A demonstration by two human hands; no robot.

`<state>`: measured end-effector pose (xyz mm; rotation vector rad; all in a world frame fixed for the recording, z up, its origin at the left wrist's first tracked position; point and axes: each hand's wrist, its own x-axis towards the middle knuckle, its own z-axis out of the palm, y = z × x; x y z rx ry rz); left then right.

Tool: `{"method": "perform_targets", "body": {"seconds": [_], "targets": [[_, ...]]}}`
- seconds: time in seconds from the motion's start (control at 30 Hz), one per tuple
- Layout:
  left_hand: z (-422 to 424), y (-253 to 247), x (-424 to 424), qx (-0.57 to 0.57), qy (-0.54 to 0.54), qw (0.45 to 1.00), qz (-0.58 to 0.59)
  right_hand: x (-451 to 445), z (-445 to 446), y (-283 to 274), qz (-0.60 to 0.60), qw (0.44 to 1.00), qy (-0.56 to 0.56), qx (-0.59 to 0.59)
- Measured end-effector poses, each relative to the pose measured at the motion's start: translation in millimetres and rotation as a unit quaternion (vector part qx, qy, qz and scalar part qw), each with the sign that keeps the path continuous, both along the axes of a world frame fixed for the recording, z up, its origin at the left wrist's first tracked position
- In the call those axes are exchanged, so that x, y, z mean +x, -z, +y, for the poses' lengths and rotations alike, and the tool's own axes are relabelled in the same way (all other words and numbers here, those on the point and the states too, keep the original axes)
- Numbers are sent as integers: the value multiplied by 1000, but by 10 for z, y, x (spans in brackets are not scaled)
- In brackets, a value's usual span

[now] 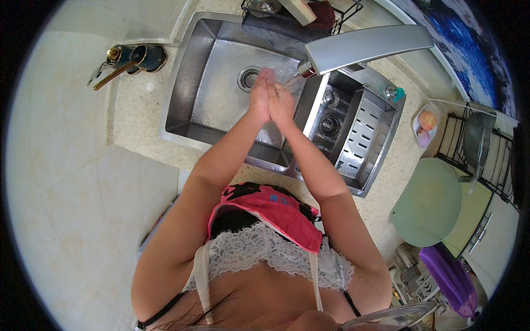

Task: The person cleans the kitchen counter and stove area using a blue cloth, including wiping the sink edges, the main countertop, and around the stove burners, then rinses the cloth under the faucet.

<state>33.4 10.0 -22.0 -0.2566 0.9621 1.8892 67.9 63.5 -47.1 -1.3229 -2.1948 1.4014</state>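
My left hand [260, 98] and my right hand [281, 103] are pressed together, palm against palm, over the large basin of a stainless steel sink [215, 103]. Water from the wide metal faucet [368, 47] runs down beside the fingertips, and both hands look wet. Nothing shows between them, though the touching palms are hidden. The round drain [249, 78] lies just left of the fingers. To the right is the small basin with its own drain [330, 125] and a perforated steel tray [359, 136].
A black wire rack [269, 31] stands behind the sink. Dark cups [150, 58] with chopsticks are at the left. Right of the sink are a pump top [394, 93], a small white dish [430, 138] with round produce, a green round board [428, 202] and a purple bag [449, 281].
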Motion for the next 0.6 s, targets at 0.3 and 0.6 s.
{"method": "perform_targets", "body": {"seconds": [0.3,0.6], "targets": [[-29,349,-131,20,-85,996,-33,-68,-66,108,-91,987,-37,126],[-396,575,-418,-2,46,993,107,165,206,191,254,861,153,-412]]}}
